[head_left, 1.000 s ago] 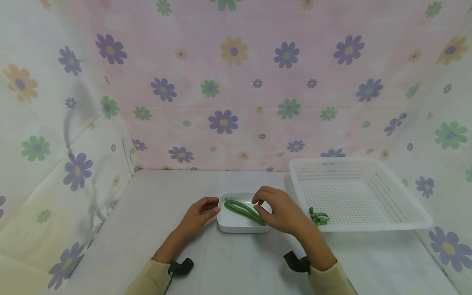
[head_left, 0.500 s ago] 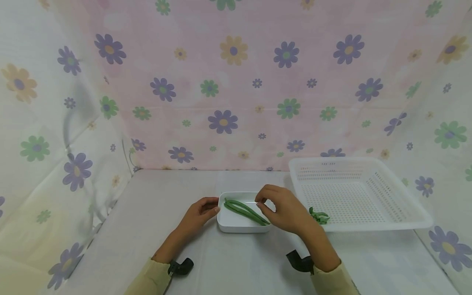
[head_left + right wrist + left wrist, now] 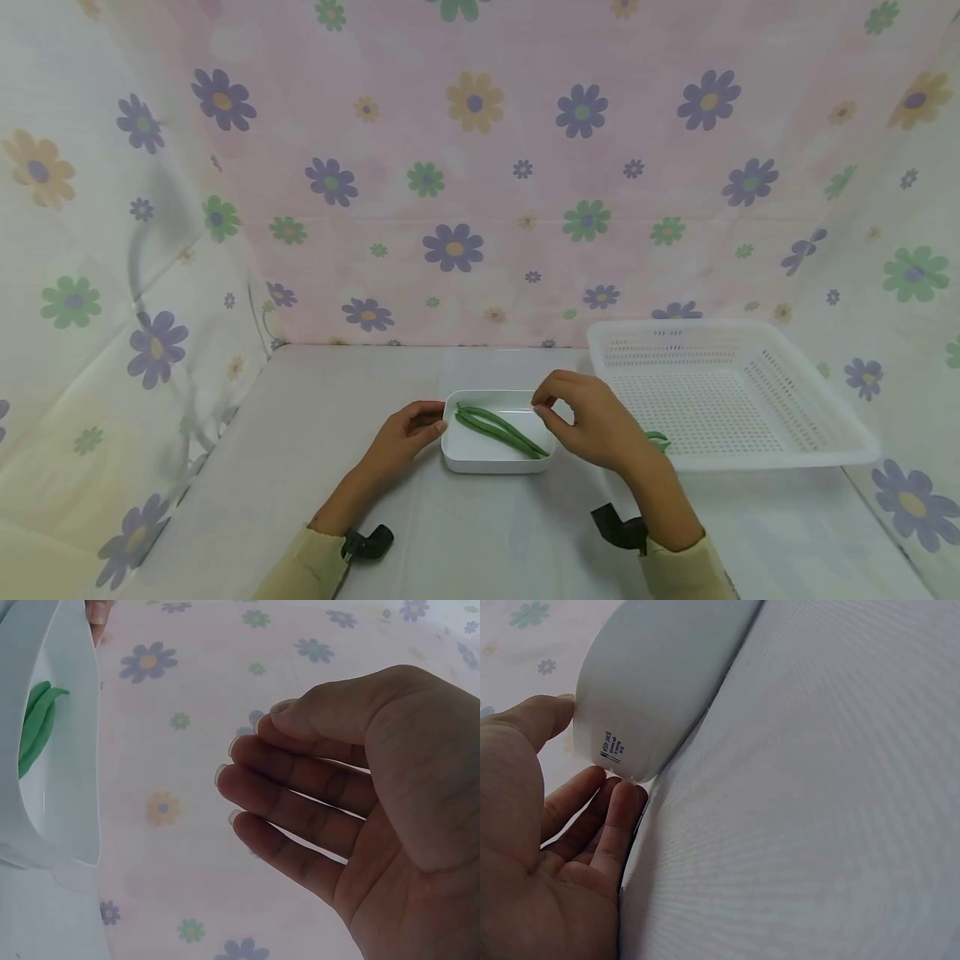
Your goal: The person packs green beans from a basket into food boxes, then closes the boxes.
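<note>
Long green beans [image 3: 501, 432] lie together in a small white rectangular dish [image 3: 495, 467]. At the dish's left end rests my left hand [image 3: 402, 433]. The left wrist view shows its thumb at the upper edge of the dish [image 3: 660, 682] and its gently bent fingertips lower on the same end wall. My right hand [image 3: 588, 421] hovers off the dish's right end, thumb near the index fingertip. In the right wrist view that hand [image 3: 322, 787] has loosely bent fingers and holds nothing, with the bean tips [image 3: 39, 727] visible inside the dish to its left.
A large white perforated basket [image 3: 757, 458] stands to the right, its near left corner behind my right wrist. Small green pieces [image 3: 657, 440] in that corner are mostly hidden by the wrist. Flowered cloth [image 3: 480, 192] hangs behind and beside the white-covered table [image 3: 315, 392].
My right hand has drawn back right and slightly up from the dish, leaving the beans' right ends in view and covering more of the green pieces in the basket. The left hand stays put.
</note>
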{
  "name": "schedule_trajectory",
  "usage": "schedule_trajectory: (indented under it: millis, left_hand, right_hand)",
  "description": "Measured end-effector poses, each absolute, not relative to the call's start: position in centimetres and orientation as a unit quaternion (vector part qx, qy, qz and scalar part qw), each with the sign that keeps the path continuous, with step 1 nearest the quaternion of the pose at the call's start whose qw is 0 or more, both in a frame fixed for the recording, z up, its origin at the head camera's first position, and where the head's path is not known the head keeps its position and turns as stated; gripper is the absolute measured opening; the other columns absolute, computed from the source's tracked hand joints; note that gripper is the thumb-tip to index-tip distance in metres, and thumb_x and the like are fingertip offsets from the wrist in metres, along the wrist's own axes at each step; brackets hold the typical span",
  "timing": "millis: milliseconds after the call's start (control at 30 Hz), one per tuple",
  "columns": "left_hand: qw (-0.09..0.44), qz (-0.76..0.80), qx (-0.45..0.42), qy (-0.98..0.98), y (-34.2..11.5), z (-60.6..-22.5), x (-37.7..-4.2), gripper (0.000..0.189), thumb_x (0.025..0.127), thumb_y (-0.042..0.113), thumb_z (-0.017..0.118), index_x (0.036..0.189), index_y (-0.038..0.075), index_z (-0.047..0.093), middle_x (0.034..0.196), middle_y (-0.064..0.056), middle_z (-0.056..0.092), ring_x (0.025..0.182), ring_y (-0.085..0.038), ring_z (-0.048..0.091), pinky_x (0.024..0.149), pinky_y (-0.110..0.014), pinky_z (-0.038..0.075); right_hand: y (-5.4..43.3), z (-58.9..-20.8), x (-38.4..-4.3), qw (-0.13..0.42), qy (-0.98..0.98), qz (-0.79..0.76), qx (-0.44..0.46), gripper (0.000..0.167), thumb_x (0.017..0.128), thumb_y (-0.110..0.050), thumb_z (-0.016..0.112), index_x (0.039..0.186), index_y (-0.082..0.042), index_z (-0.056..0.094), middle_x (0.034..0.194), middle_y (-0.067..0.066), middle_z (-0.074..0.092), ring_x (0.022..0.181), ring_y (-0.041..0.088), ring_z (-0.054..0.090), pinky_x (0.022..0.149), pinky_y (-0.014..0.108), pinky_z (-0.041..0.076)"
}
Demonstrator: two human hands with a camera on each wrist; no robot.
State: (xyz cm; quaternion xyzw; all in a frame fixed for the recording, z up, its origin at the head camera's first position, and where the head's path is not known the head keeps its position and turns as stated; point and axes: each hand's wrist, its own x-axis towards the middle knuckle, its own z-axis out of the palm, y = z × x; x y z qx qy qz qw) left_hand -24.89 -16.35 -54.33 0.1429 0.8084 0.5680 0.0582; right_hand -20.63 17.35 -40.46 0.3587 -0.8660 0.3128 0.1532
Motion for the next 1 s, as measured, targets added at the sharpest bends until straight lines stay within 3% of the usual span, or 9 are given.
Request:
schedule_trajectory:
  millis: [333, 633, 1000]
  left_hand:
    - [0.057, 0.571, 0.143, 0.807, -16.2, -54.2, -24.8, 0.047, 0.104, 0.034, 0.072, 0.144, 0.012, 0.062, 0.141, -0.006, 0.066, 0.130, -0.022, 0.063, 0.111, -0.030, 0.049]
    - [0.053, 0.564, 0.138, 0.812, -16.2, -54.2, -24.8, 0.046, 0.103, 0.035, 0.073, 0.143, 0.013, 0.063, 0.140, -0.004, 0.067, 0.130, -0.021, 0.063, 0.113, -0.034, 0.048]
    - [0.058, 0.570, 0.136, 0.808, -16.2, -54.1, -24.8, 0.047, 0.103, 0.036, 0.073, 0.143, 0.013, 0.063, 0.140, -0.005, 0.067, 0.130, -0.022, 0.063, 0.111, -0.031, 0.049]
  right_hand:
    - [18.8, -40.3, -21.0, 0.163, -0.859, 0.327, 0.358, 0.017, 0.094, 0.003, 0.077, 0.099, -0.013, 0.075, 0.098, -0.005, 0.073, 0.087, 0.009, 0.070, 0.077, 0.034, 0.060]
    - [19.5, -40.6, -21.3, 0.134, -0.876, 0.320, 0.335, 0.011, 0.096, -0.003, 0.077, 0.101, -0.013, 0.076, 0.099, -0.001, 0.075, 0.088, 0.010, 0.069, 0.079, 0.036, 0.060]
    - [20.6, -40.8, -21.7, 0.098, -0.895, 0.317, 0.299, 0.012, 0.097, -0.003, 0.077, 0.102, -0.014, 0.076, 0.098, -0.008, 0.072, 0.091, 0.010, 0.069, 0.081, 0.036, 0.061]
